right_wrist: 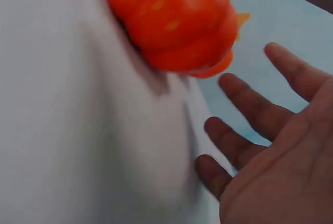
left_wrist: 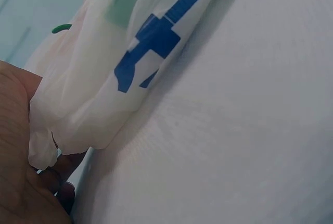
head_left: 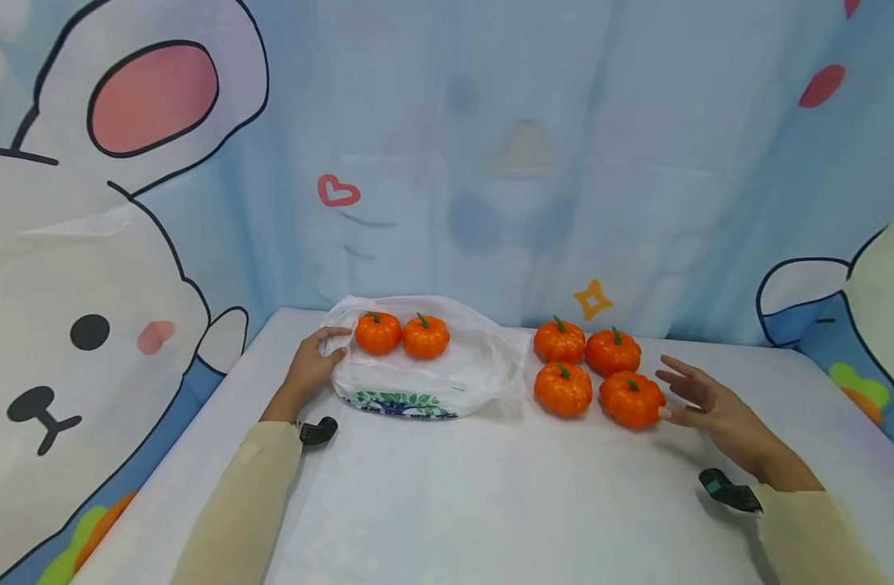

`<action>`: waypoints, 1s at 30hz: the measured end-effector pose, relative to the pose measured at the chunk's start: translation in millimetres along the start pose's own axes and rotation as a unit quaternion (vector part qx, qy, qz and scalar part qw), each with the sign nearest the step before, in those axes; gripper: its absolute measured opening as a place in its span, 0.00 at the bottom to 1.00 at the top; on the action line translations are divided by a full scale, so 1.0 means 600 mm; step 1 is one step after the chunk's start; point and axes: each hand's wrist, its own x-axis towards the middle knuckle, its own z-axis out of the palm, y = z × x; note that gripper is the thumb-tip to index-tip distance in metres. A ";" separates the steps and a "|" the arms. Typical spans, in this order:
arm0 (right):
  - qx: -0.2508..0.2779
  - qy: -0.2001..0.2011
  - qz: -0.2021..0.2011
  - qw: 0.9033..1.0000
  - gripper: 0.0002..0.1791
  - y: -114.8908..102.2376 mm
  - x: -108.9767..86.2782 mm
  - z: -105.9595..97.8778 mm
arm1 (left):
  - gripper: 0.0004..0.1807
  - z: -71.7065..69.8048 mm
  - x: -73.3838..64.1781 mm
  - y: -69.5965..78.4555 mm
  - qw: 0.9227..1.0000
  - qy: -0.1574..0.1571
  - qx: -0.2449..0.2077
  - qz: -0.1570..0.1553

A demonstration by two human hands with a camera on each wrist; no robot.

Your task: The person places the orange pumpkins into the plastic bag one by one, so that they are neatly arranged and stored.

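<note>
A white plastic bag (head_left: 483,366) with a green and blue print lies on the table, its print also visible in the left wrist view. My left hand (head_left: 317,366) holds its left edge between thumb and fingers. Two small orange pumpkins (head_left: 378,333) with green stems sit side by side at the bag. To the bag's right several more pumpkins (head_left: 564,390) stand in a cluster. My right hand (head_left: 710,410) is spread beside the nearest right pumpkin (head_left: 632,400), thumb close to its side. In the right wrist view the fingers (right_wrist: 250,104) are apart, holding nothing.
The table (head_left: 491,504) has a white cover. Behind it hangs a light blue curtain (head_left: 432,122) with cartoon animals. Black wrist devices (head_left: 728,490) sit at both sleeve cuffs.
</note>
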 end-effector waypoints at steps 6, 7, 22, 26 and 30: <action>-0.016 -0.021 0.035 0.999 0.54 0.015 0.012 0.012 | 0.20 -0.005 -0.002 0.001 1.000 -0.003 0.009 -0.005; -0.024 -0.019 0.036 0.999 0.54 0.014 0.013 0.015 | 0.20 -0.005 -0.002 0.001 1.000 -0.003 0.010 -0.004; -0.098 0.017 0.030 0.995 0.52 0.016 -0.001 0.011 | 0.20 0.001 -0.004 0.004 1.000 -0.001 0.008 0.002; -0.090 0.024 0.004 0.996 0.48 0.006 -0.027 -0.021 | 0.20 0.002 -0.002 0.003 1.000 -0.004 0.009 -0.001; -0.092 0.068 -0.025 0.993 0.44 -0.031 -0.046 -0.037 | 0.20 0.001 -0.004 0.002 1.000 -0.006 0.011 -0.003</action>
